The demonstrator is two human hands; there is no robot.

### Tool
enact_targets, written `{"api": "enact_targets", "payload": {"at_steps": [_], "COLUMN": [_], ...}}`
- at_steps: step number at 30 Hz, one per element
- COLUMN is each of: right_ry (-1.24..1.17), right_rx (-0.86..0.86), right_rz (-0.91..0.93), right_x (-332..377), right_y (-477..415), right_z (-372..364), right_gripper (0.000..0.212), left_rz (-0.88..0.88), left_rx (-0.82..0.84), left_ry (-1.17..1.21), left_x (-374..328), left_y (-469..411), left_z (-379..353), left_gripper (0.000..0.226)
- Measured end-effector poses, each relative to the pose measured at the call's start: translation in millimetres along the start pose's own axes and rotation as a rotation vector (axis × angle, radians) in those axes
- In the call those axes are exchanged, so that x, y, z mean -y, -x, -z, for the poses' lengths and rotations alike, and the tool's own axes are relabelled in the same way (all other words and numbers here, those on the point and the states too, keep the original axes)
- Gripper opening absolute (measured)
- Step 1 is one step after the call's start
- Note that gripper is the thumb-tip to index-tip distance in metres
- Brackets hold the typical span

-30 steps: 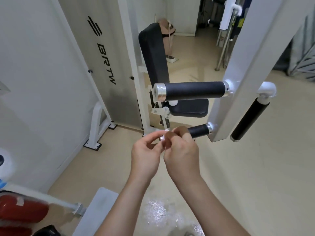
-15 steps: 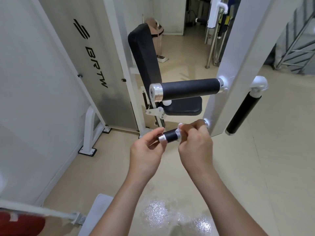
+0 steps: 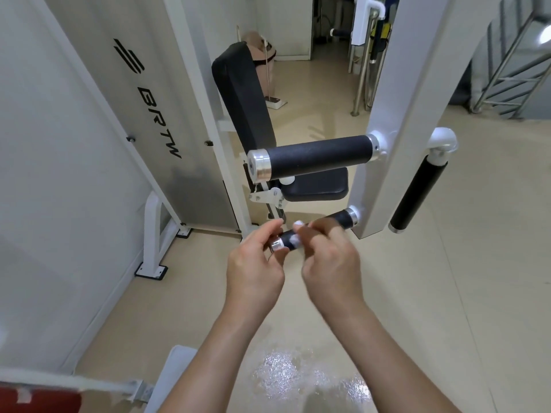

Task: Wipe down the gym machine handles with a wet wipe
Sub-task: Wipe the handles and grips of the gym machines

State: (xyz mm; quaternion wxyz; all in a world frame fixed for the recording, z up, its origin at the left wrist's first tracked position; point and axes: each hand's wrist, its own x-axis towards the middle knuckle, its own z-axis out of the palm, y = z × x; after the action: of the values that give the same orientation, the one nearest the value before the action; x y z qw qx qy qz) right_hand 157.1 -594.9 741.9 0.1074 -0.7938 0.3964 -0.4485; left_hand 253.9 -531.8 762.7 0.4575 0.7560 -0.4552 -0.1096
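- The wet wipe [image 3: 294,240] is mostly hidden: only two small white bits show at the edge of the right hand [image 3: 329,260], one above the fingers and one just under them, against the grip.
- The middle of the lower handle [image 3: 343,217] is covered by the right hand. Only its chrome end cap and a short stretch next to the white frame post [image 3: 396,114] can be seen.
- Both hands are smeared by motion blur, so the fingertips are hard to make out.
- The forearms run out of the bottom edge of the view.
- The lower handle is a short black foam grip with silver collars. It juts from the foot of the post, below the longer upper handle [image 3: 316,158].
- The wipe looks crumpled and white, wrapped against the black foam.
- The right hand's fingers are curled over the top of the lower handle, clamping the wipe to it just beside the end cap.
- The left hand [image 3: 253,263] sits at the handle's free end, with forefinger and thumb curved above and below the cap. Whether they actually touch it cannot be told.
- A shiny wet patch [image 3: 298,374] lies on the floor below the arms.
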Motion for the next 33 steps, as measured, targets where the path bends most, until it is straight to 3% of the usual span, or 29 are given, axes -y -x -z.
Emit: {"api": "enact_targets", "payload": {"at_steps": [4,9,13,19,23,28,33], "right_ry": [0.010,-0.049,0.066,0.056,0.140,0.122,0.157], "right_rx": [-0.180,-0.011,-0.152,-0.006,-0.162,-0.081,-0.257], "right_rz": [-0.230,-0.022,-0.195,-0.011,-0.198,0.001,-0.218], "right_x": [-21,11,-21,0,-29,-15,-35], "right_y": [-10,-4,-20,-7,-19,-3,-13], "right_z": [11,-11,10,-5,14,-5,10], "right_gripper": [0.013,0.011,0.014,0.022,0.018,0.016,0.020], "left_rz": [-0.098,-0.159,-0.164,-0.280,-0.320,-0.359,-0.333], "left_rx": [-0.052,-0.053,-0.062,-0.015,0.042,0.033,0.086], "left_ry": [-0.120,-0.153,-0.238,-0.389,-0.550,-0.563,-0.644], "left_x": [-3,-4,-5,-14,-15,-16,-15], "left_y": [-4,-5,0,0,0,-6,-6], "left_z": [0,-1,-4,-8,-13,-13,-16], "left_gripper": [0.041,0.040,0.045,0.041,0.034,0.027,0.044]}}
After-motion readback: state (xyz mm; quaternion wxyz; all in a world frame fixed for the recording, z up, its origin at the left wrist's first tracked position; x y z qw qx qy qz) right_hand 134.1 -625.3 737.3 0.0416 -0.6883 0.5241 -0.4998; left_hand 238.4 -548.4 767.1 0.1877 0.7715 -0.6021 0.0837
